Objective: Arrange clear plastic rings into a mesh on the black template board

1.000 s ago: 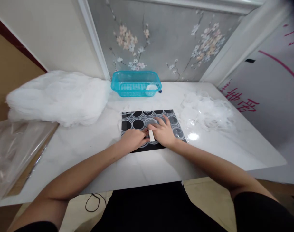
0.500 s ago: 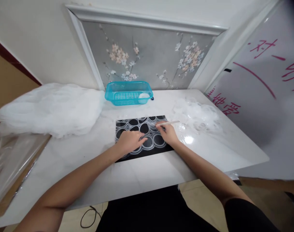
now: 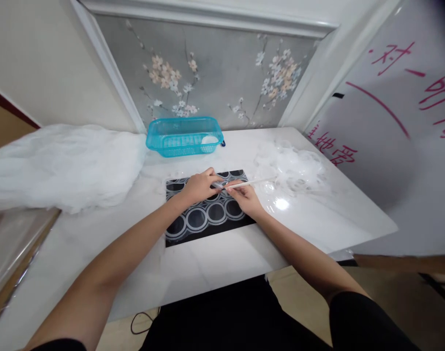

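A black sheet [image 3: 200, 235] lies on the table, covered with clear film patterned in pale grey rings and ovals. My right hand [image 3: 247, 199] is closed around a thin white stick [image 3: 249, 183], whose far end points right. Over the upper middle of the sheet, my left hand [image 3: 200, 187] has its thumb and index finger closed on a small piece of clear film [image 3: 218, 185]. The two hands' fingertips nearly meet there. My fingers partly hide the pattern beneath.
A blue plastic basket [image 3: 183, 139] with a white round item [image 3: 209, 141] inside stands at the back. Crumpled clear film scraps [image 3: 293, 168] lie to the right. A big white fluffy pile [image 3: 67, 165] sits left, behind a plastic-covered board [image 3: 21, 248]. A whiteboard [image 3: 383, 195] borders the right side.
My left hand has moved up and right, and its fingers have closed on the clear film. My right hand, still with the stick, has come closer to it. The camera view has shifted slightly.
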Tool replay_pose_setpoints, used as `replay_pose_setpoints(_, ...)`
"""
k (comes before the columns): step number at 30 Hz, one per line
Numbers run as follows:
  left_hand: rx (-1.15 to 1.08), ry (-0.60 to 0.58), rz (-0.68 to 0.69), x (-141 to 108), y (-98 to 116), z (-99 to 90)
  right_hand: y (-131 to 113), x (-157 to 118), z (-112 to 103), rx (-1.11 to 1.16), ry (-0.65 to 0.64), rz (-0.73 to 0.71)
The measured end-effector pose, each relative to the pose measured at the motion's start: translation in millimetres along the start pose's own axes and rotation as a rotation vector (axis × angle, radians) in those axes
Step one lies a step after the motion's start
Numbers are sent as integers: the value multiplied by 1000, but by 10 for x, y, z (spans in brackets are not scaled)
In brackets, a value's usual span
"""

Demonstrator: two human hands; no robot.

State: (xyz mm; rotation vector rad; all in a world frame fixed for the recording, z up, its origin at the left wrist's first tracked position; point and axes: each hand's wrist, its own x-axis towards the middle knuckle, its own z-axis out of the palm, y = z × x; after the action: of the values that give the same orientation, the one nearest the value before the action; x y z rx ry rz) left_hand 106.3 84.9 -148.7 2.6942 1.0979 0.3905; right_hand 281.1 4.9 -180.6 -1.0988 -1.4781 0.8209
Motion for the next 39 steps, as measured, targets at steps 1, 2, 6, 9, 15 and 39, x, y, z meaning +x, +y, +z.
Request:
replay_pose_setpoints(1,-75,11,11,5,-25,-7,6,6,2,31,-2,11)
replay_pose_setpoints(2,-151,25,7,11,-54,-14,12,12,5,60,3,19)
replay_pose_setpoints(6,-349,106,-130,63,-225,-33,45,29,4,135,29,76)
replay_pose_setpoints(9,-454,159,-276,97,-366,-30,77,31,-12,92,13,129)
replay_pose_setpoints(15,-601,245,-512,25,-550,-131,137,30,-9,6,16,140)
replay_pose_setpoints(39,102,64,-74,-230,424,-241,69,-23,-97,-281,9,96)
